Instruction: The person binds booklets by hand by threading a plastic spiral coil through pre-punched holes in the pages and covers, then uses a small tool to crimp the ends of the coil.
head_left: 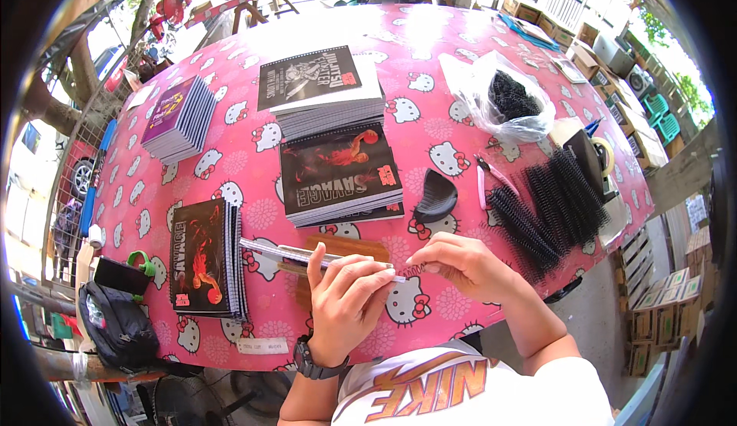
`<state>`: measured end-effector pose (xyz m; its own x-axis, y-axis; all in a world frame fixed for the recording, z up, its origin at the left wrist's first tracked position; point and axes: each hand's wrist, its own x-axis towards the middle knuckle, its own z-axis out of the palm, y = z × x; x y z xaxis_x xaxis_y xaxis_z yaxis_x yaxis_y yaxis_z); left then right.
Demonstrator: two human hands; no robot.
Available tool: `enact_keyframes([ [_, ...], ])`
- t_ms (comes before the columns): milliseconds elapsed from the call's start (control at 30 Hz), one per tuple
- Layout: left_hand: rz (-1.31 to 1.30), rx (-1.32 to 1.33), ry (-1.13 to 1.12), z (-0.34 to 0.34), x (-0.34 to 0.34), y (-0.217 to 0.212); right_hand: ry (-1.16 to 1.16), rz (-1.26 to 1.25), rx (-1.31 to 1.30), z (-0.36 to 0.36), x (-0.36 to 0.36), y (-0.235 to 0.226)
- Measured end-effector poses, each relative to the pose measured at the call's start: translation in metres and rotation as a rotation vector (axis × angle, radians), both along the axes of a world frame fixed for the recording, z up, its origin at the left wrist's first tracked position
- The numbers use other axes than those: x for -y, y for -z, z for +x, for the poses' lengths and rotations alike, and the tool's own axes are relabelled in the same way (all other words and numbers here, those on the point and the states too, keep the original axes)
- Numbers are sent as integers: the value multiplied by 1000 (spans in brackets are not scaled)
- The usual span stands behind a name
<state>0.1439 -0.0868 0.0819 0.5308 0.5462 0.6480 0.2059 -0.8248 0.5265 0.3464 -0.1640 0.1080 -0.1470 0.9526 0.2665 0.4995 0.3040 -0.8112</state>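
Note:
My left hand [349,295], with a black watch on its wrist, is closed around a thin stack of sheets [265,248] held edge-on, perhaps a notebook. Close to the stack's right end is my right hand [464,265], its thumb and fingertips drawn together. Whatever those fingertips pinch, if anything, is too small to make out. Beneath the sheets a brown wooden board [349,246] lies on the table. Beyond my right hand rest a black curved, comb-like piece [436,196] and pink-handled pliers [482,184].
Black spiral binding coils [564,203] lie in a heap at the right, with more in a clear plastic bag [530,123]. Dark-covered notebooks [342,169] are stacked mid-table, others [201,261] near left, purple ones [180,119] far left. A black bag [115,318] sits at the left edge.

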Motion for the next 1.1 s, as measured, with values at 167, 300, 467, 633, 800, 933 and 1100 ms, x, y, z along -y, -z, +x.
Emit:
enact_keyframes([
  [167,34,-31,-3,-2,0,-1,-200,-122,91,6,-2,-4],
  [300,-6,-58,-22,3,4,-12,-50,-56,-40,-7,1,-7],
  [467,0,-218,43,-3,-2,-11,-74,-355,-216,-1,-2,-5],
  [633,23,-242,38,3,-2,-14,298,24,440,85,-49,66],
  [800,41,-245,-13,-1,0,-11,321,-213,596,83,-56,79],
  [933,-30,-96,-21,4,-1,-14,375,-129,602,77,-63,97],
  [1100,36,-185,-7,-3,-5,-10,318,-101,251,73,-41,86],
])
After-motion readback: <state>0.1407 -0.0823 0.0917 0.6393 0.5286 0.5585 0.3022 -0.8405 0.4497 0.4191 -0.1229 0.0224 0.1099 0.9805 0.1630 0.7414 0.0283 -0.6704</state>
